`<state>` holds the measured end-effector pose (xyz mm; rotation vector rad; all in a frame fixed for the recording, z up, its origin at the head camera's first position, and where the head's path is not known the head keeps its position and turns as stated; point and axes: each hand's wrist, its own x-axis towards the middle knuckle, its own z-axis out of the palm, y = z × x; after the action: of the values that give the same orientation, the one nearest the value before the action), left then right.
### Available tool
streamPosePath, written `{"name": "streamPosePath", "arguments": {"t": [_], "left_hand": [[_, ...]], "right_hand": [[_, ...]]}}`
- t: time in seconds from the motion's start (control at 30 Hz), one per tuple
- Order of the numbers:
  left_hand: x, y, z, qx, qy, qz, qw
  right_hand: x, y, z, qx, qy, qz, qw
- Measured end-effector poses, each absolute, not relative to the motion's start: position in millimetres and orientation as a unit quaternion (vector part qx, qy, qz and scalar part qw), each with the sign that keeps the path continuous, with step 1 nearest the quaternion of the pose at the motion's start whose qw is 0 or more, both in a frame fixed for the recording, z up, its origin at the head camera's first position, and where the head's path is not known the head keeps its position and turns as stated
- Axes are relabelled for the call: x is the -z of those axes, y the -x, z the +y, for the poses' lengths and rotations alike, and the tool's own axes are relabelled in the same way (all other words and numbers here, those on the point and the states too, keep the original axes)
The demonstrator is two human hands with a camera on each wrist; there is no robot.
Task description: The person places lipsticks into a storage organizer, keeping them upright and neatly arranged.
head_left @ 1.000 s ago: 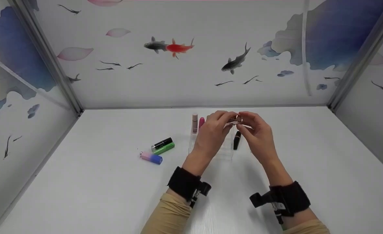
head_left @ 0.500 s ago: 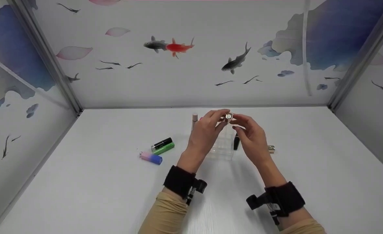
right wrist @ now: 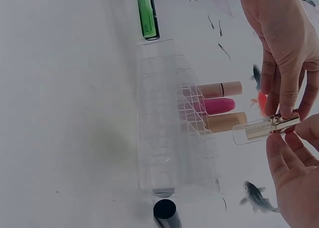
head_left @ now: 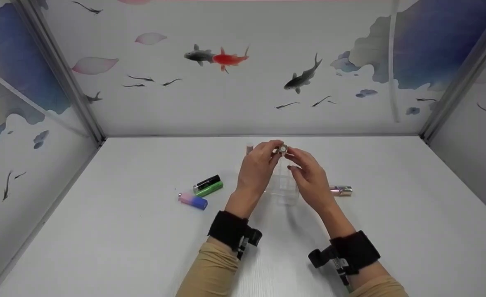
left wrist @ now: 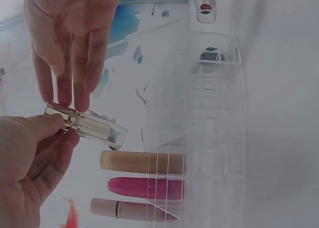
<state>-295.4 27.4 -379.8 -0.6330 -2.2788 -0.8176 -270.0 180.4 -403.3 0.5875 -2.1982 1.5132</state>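
Observation:
My left hand (head_left: 256, 167) pinches a gold lipstick with a clear cap (left wrist: 87, 125) between thumb and fingers, above the organizer. It lies with one end toward the head camera. My right hand (head_left: 311, 177) touches the lipstick with fairly straight fingertips, its thumb apart from it in the left wrist view. Below the hands stands a clear compartmented organizer (right wrist: 157, 113). Three tubes stand upright in one row of it: a pale pink one (right wrist: 222, 89), a bright pink one (right wrist: 219, 106) and a tan one (right wrist: 227, 122).
Left of the organizer lie a black tube (head_left: 207, 182), a green tube (head_left: 209, 189) and a pink-and-blue tube (head_left: 193, 201). A shiny lipstick (head_left: 342, 190) lies right of it. A dark tube (right wrist: 167, 213) is beside the organizer's right end. A printed wall (head_left: 243, 111) stands behind.
Both hands have moved left with the lipstick, and its end has turned toward the head camera. The shiny lipstick on the right has come into sight; the dark tube is now hidden in the head view.

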Motion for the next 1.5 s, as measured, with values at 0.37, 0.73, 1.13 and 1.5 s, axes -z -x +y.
{"name": "streamPosePath", "arguments": {"t": [0.37, 0.73, 1.13, 1.5], "left_hand": [[386, 299, 30, 0.316, 0.225, -0.877, 0.284], [390, 299, 33, 0.286, 0.218, -0.892, 0.272], [394, 301, 31, 0.265, 0.233, -0.896, 0.269], [398, 302, 35, 0.204, 0.231, -0.91, 0.278]], "right_hand": [[410, 272, 180, -0.523, -0.205, -0.805, 0.193], [417, 275, 182, -0.513, -0.204, -0.816, 0.17], [419, 278, 181, -0.512, -0.215, -0.82, 0.14], [422, 281, 180, -0.527, -0.209, -0.817, 0.108]]}}
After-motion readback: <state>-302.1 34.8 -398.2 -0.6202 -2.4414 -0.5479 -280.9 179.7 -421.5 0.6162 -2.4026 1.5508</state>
